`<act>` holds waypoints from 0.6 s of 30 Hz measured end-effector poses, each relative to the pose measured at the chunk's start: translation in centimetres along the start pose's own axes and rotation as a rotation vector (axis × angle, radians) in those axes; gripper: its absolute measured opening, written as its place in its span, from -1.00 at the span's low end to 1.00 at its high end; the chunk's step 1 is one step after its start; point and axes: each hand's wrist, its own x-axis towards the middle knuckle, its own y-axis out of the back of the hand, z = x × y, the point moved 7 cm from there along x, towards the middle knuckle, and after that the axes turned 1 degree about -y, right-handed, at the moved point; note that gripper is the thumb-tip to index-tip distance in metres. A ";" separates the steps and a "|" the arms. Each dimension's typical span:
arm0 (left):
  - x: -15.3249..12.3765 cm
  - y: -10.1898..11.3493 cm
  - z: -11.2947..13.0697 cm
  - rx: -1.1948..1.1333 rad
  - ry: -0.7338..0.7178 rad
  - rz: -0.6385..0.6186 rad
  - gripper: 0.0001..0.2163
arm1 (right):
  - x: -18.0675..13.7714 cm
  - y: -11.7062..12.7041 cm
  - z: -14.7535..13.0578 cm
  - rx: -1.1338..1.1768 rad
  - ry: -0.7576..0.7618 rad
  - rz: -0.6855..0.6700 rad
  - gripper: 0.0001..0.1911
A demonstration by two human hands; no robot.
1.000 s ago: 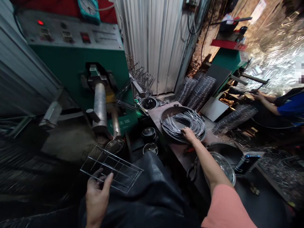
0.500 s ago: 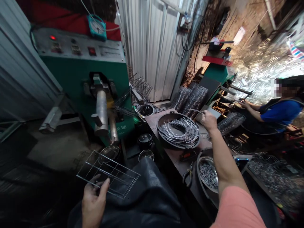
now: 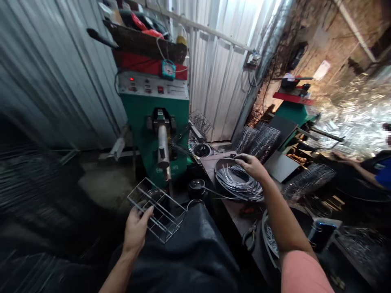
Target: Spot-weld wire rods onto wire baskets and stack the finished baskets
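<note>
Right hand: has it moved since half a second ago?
Yes: the right hand moved left, from right of the wire-filled pan to overlapping its upper-right rim.

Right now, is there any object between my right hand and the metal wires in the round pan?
Nothing visible: your right hand appears over the far edge of the round pan, whose metal wires lie uncovered.

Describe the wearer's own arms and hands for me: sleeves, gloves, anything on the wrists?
The left hand and right hand are both bare, without gloves. No watch or band shows on either wrist. A plain salmon-pink sleeve covers the right upper arm, ending near the elbow; the left sleeve is out of view.
</note>
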 end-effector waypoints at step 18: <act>7.6 0.1 -0.5 -0.122 0.086 -0.241 -0.44 | 0.3 -20.8 5.6 0.275 -0.090 -0.181 -0.66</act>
